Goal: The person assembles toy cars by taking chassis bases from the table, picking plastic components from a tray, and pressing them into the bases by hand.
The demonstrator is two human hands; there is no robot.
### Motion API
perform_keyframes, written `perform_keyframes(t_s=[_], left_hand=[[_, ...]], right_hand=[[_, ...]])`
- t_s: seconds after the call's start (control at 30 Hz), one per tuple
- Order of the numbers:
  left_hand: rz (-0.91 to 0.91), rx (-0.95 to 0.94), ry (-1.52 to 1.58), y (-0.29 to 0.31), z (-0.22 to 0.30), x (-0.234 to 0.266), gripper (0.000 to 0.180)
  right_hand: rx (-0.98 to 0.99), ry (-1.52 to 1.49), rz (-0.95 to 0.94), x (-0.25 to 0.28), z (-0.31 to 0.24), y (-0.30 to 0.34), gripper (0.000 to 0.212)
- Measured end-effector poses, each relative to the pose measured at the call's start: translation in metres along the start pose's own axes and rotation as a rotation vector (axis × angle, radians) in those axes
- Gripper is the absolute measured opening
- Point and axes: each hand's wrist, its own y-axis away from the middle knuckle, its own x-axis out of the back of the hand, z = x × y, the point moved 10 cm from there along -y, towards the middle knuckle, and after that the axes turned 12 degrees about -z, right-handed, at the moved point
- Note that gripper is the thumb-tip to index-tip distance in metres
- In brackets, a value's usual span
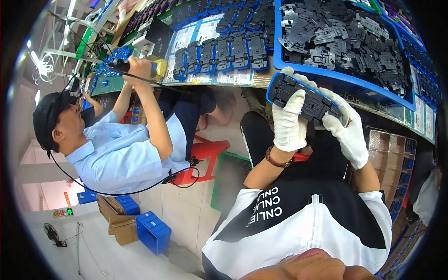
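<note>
A toy car with a blue body is held upside down between my two white-gloved hands, its black underside facing up. My left hand closes on its left end, with the thumb laid across the black chassis. At the other end my right hand wraps round the car, its fingertips pressed against the edge. Just beyond the car stands a blue bin heaped with loose black chassis plates. Rows of similar upturned toy cars lie on the bench to the left of the bin.
At the left, a seated co-worker in a light blue shirt holds a dark power tool with a cable. A red stool is under that person. Partitioned trays stand at my right. Blue crates and cardboard boxes sit on the floor.
</note>
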Motion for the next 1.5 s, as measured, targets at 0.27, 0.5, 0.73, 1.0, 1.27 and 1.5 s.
perform_keyframes(t_s=[0.27,0.5,0.73,1.0,1.27,1.5], left_hand=[[0.040,-0.058,-0.063,-0.002,0.010,0.012,0.050],[0.098,-0.116,-0.168,-0.001,0.023,0.014,0.046],[0.161,-0.034,-0.264,0.015,0.030,0.037,0.039],[0.392,-0.084,-0.680,0.021,0.074,0.086,0.059],[0.430,-0.301,-0.855,-0.008,0.247,0.158,0.055],[0.567,-0.181,-0.840,0.009,0.231,0.219,0.048]], right_hand=[[0.007,-0.011,-0.013,-0.009,0.016,-0.008,0.065],[0.119,0.018,0.020,-0.011,0.016,-0.015,0.061],[-0.008,-0.025,0.055,-0.018,0.037,-0.019,0.054],[0.157,0.382,0.049,-0.025,0.015,-0.007,0.053],[0.145,0.530,0.199,0.027,0.015,0.023,0.024],[0.033,0.632,0.203,0.028,0.029,0.025,0.017]])
